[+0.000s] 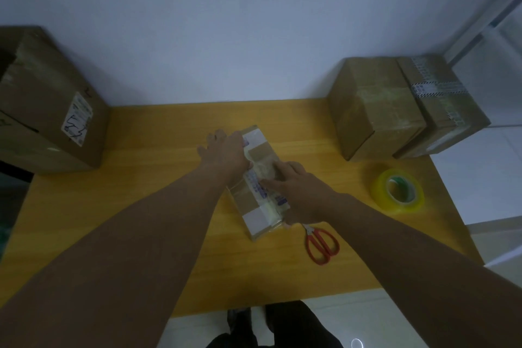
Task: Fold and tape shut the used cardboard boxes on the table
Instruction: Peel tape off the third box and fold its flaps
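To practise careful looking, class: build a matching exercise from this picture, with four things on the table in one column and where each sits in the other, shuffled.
Things: 1 tape roll; 2 scissors; 3 small box; 4 large labelled box.
Places: a at the left end of the table; b touched by the left hand and right hand; c by the small box's near corner; d lying flat near the table's right edge.
Pairs: 1-d; 2-c; 3-b; 4-a.
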